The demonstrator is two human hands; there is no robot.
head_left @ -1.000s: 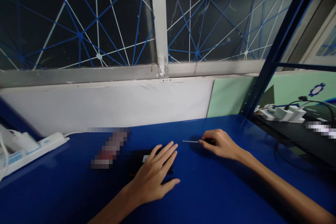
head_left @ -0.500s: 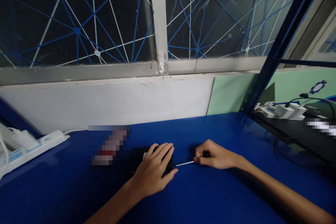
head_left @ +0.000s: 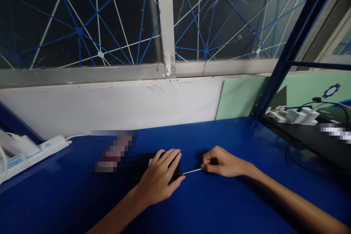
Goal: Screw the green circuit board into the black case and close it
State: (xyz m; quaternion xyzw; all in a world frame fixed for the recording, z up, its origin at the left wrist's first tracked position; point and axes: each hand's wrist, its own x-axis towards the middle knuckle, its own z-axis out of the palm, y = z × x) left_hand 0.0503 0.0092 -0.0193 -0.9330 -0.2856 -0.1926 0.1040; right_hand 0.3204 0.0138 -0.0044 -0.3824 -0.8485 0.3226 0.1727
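Note:
My left hand (head_left: 161, 176) lies over a dark, box-like object (head_left: 177, 171) on the blue table, fingers slightly spread across it and thumb at its near right side. Most of that object is under the hand; a light corner shows at its left. My right hand (head_left: 221, 162) is closed in a pinch around one end of a thin whitish rod (head_left: 192, 171). The rod points left, and its far tip reaches the dark object's right edge, near my left thumb. Whether the tip is inside or only touching, I cannot tell.
A white power strip (head_left: 41, 155) with plugs lies at the left. A pixelated pinkish item (head_left: 116, 151) is behind my left hand. At the right stand a blue metal post (head_left: 276, 76) and white adapters (head_left: 301, 115) with cables on a dark surface. Windows and a wall are behind.
The rod's tip now meets the dark object's edge; my right hand has shifted slightly left with it. My left hand stays over the object.

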